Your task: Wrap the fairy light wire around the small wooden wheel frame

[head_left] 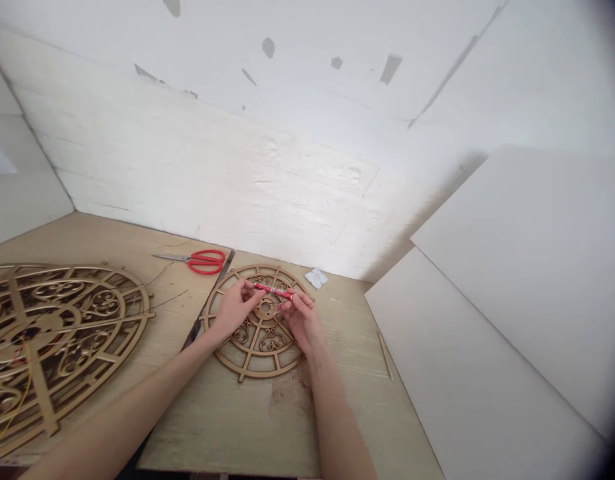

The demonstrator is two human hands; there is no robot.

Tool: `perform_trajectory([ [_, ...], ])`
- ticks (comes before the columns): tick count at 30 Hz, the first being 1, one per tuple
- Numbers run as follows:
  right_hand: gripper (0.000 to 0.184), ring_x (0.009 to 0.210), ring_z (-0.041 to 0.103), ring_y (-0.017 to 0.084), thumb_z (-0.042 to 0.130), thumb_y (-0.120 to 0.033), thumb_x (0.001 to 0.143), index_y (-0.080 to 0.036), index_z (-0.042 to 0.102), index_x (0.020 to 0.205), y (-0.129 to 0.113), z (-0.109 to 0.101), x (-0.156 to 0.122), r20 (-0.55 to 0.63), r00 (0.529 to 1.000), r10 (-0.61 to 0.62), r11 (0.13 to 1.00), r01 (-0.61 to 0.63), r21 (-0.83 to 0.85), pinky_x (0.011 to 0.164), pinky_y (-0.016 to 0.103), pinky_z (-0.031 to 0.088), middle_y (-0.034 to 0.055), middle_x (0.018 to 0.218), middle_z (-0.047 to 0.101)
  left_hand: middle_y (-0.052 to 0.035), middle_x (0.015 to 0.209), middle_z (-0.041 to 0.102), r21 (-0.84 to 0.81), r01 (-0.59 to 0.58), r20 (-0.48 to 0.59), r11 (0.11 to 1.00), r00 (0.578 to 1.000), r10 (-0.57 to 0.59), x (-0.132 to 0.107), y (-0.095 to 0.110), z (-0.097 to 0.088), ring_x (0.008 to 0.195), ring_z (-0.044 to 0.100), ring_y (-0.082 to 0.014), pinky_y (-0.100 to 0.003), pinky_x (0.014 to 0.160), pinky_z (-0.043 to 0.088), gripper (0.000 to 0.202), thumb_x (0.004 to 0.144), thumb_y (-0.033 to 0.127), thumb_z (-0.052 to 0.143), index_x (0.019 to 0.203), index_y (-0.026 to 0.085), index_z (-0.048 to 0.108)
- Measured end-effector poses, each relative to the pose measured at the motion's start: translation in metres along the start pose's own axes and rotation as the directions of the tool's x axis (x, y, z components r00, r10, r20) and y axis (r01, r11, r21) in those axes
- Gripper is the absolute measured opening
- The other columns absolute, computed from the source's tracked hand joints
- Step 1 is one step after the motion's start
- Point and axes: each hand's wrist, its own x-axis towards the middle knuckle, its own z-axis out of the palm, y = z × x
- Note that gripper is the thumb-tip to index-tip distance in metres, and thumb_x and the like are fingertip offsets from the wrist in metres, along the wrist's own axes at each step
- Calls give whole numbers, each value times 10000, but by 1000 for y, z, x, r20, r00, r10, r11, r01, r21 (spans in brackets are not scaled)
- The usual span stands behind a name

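A slim red tube (273,290) with a pale band round its middle is held level between both hands. My left hand (236,308) pinches its left end with thumb and fingers. At the right end, my right hand (303,320) grips it the same way, fingers curled. Whether it is a pen or a glue tube, I cannot tell. Beneath the hands lies a round wooden openwork panel (246,361) with spokes, rings and scrolls. Its hub shows just below the tube, and the hands cover parts of its sides.
Red-handled scissors (206,261) lie at the back left. Larger round wooden lattices (130,347) are piled on the left, with thin wires over them. A small pale packet (316,278) rests near the white wall (287,187). White boards (467,353) bound the right side.
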Motion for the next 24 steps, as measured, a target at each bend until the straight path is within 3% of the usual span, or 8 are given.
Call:
perform_trajectory([
  [6, 181, 638, 649, 140, 802, -273, 735, -198, 738, 886, 1, -3, 1, 22, 1000, 9, 1000, -8, -30, 738, 283, 555, -6, 639, 684, 11, 593, 647, -46, 9, -9, 999, 1000, -9, 2, -3, 1, 487, 578, -152, -251, 439, 413, 345, 714, 488, 684, 819, 202, 521],
  [11, 180, 643, 649, 135, 803, -293, 737, -215, 732, 883, 0, -5, 0, 20, 1000, -13, 999, 13, -38, 748, 283, 559, -20, 629, 675, 12, 506, 617, -19, 42, 43, 999, 998, -42, 3, -3, 0, 418, 543, -157, -260, 409, 401, 298, 712, 463, 676, 799, 195, 582],
  [19, 211, 618, 622, 111, 829, -295, 701, -202, 734, 866, -9, -9, -3, 50, 999, 1, 1000, -2, 21, 772, 261, 557, -40, 578, 637, 3, 517, 625, 6, -36, 35, 999, 999, 36, 0, -6, 0, 454, 578, -180, -272, 416, 435, 209, 732, 418, 633, 744, 211, 611],
  [24, 188, 576, 602, 109, 822, -287, 712, -193, 733, 848, -7, -8, -2, 55, 998, -14, 999, 12, 43, 757, 271, 555, -36, 572, 639, -10, 520, 646, 30, -7, 74, 1000, 997, 4, 1, -10, -1, 437, 588, -195, -288, 400, 453, 227, 712, 419, 660, 775, 202, 680],
])
